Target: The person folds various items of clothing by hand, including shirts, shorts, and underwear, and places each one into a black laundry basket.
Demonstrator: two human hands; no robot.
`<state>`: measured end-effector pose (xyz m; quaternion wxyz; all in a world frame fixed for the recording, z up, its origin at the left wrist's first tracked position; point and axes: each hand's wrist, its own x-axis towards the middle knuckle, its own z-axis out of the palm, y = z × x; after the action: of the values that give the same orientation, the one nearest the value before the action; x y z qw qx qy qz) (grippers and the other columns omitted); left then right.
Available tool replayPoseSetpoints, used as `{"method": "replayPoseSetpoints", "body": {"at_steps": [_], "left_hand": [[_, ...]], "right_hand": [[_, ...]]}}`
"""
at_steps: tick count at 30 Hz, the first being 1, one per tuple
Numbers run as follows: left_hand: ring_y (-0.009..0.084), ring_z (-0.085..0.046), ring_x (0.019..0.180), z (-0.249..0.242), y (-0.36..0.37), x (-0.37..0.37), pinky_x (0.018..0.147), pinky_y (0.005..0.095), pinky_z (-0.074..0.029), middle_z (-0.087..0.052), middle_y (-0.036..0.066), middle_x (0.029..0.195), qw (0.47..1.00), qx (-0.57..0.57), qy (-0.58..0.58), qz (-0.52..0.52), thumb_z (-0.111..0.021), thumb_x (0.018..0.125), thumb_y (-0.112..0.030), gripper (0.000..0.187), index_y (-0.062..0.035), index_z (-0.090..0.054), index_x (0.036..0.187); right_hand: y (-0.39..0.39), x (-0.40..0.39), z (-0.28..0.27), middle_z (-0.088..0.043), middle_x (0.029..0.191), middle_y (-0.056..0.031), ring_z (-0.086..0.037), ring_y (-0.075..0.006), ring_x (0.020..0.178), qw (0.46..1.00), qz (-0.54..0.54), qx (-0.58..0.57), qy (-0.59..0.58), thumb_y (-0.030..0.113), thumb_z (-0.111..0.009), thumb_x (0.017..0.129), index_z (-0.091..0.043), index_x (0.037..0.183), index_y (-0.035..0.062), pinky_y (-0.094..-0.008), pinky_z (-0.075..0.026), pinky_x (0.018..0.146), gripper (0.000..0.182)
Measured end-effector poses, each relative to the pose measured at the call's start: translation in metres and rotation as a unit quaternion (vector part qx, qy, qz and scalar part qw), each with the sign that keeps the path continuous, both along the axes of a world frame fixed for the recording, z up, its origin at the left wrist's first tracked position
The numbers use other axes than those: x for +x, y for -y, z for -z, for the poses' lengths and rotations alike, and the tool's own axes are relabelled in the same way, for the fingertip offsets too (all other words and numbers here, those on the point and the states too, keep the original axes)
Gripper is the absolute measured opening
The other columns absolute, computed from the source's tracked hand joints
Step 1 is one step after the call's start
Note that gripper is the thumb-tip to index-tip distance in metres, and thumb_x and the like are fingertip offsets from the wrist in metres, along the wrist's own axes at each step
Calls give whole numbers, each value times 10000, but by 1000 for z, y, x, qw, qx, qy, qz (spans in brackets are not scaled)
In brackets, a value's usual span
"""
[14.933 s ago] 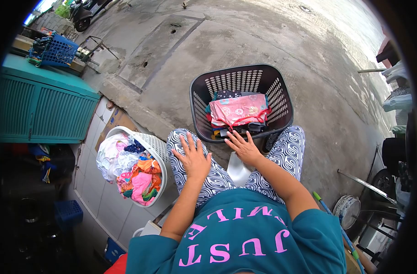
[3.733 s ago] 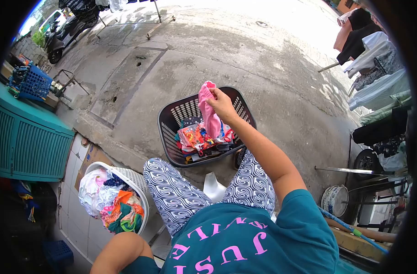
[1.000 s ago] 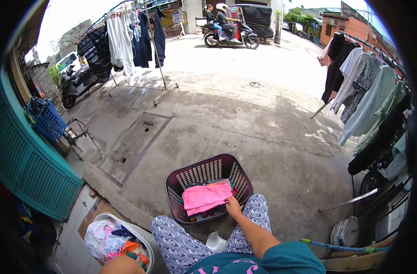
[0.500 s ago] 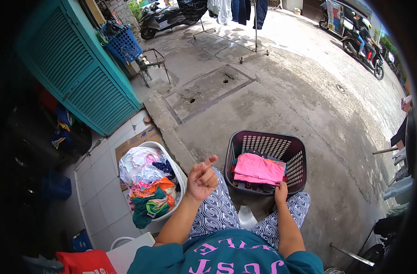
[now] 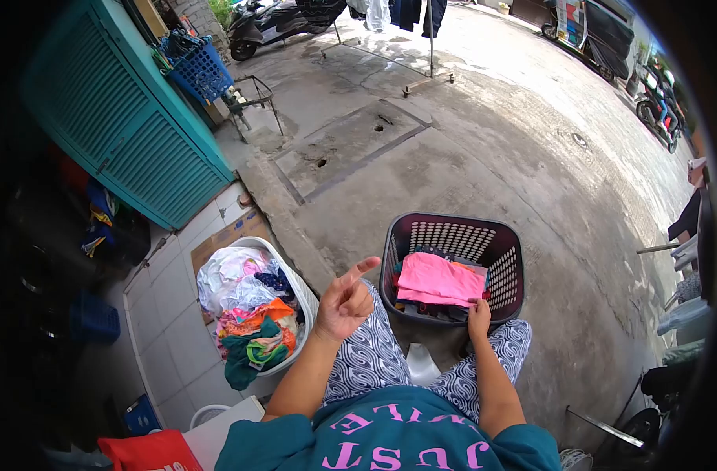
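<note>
A folded pink cloth (image 5: 439,279) lies on other folded clothes inside the dark perforated basket (image 5: 509,275). My right hand (image 5: 479,311) is at the cloth's lower right corner, its fingers closed on that edge. Raised above my left thigh, my left hand (image 5: 345,303) holds nothing; its index finger points out while the other fingers are partly curled. To the left of that hand stands a white basket (image 5: 305,302) heaped with crumpled white, orange and green clothes (image 5: 245,282).
A teal louvred door (image 5: 131,118) and a blue basket of hangers (image 5: 203,72) are at the upper left. A clothes rack (image 5: 431,47) stands ahead. Motorcycle riders (image 5: 663,98) are at the upper right. A red bag (image 5: 150,451) lies at the lower left.
The motorcycle with its riders has moved right along the road. The view has shifted slightly. My right hand stays at the pink cloth's corner, and my left index finger points out further.
</note>
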<state>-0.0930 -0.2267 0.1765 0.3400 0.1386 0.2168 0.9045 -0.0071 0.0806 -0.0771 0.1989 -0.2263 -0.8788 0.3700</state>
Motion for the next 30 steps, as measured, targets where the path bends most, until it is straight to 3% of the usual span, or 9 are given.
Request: {"method": "replayPoseSetpoints", "body": {"at_steps": [2,3,5,8,11,25,30], "left_hand": [[35,-232,382,-3,-3,3,404,190,-204,-308,-57,430,999,-33,-21,3,-435,888,-268,495,9,-340,1288],[33,-233,377,-4,-5,5,399,190,-202,-312,-58,427,997,-65,-43,0,-447,881,-279,518,13,-330,1293],[31,-241,373,-5,-8,7,396,191,-210,-325,-54,431,996,-72,-48,8,-462,869,-291,546,18,-317,1296],[32,-253,373,-8,-14,12,399,189,-215,-331,-44,433,994,-74,-79,12,-453,861,-263,536,23,-316,1293],[35,-255,376,-13,-15,16,402,188,-217,-331,-46,436,992,-84,-87,19,-457,857,-266,541,25,-316,1291],[24,-270,382,-15,-17,21,397,172,-220,-337,-51,448,985,-122,-121,22,-499,827,-249,557,38,-328,1272],[22,-281,383,-13,-17,21,391,167,-224,-346,-49,453,984,-123,-126,22,-489,813,-200,544,35,-325,1275]], "right_hand": [[15,-18,-24,-585,858,-103,-562,-211,818,996,4,-82,-42,19,-528,751,-614,892,25,-293,-425,752,165],[27,-28,-47,-593,892,-105,-558,-241,879,991,-24,-118,-56,26,-526,761,-610,887,22,-329,-432,761,151],[59,-43,-117,-608,959,-69,-550,-214,914,965,-70,-228,-112,63,-554,785,-616,902,36,-321,-413,806,136],[92,-50,-212,-604,1017,-85,-513,-219,1012,948,-170,-210,-167,81,-576,782,-629,895,32,-320,-373,895,134],[109,-45,-261,-584,1065,-77,-489,-214,1040,930,-229,-218,-188,91,-582,778,-639,884,42,-332,-361,901,130],[119,-36,-280,-579,1055,-63,-471,-200,1077,919,-277,-215,-180,103,-614,757,-647,853,46,-336,-359,915,117],[120,-36,-282,-590,1006,-61,-486,-237,1041,924,-264,-176,-212,64,-641,717,-648,818,54,-358,-361,896,102]]}}
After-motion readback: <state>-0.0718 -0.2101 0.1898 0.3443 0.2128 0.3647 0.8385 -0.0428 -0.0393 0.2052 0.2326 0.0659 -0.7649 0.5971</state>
